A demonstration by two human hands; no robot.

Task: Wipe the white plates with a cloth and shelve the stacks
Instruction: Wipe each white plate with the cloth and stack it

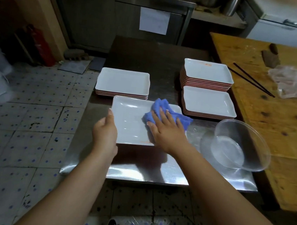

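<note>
Fingers [159, 116] flat on cloth [164, 112] (blue)

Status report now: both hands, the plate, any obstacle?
Left hand grips plate edge. Right hand presses blue cloth flat on it. Clear bowl of water close at right, apart from the plate.

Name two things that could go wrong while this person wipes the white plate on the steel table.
1. The clear plastic bowl of water sits right beside the right hand pressing the blue cloth; a wide wiping stroke might knock it and spill.
2. The white rectangular plate being wiped looks tilted, with the left hand holding only its left edge, so hard pressing might make it slip onto the steel table.
</note>
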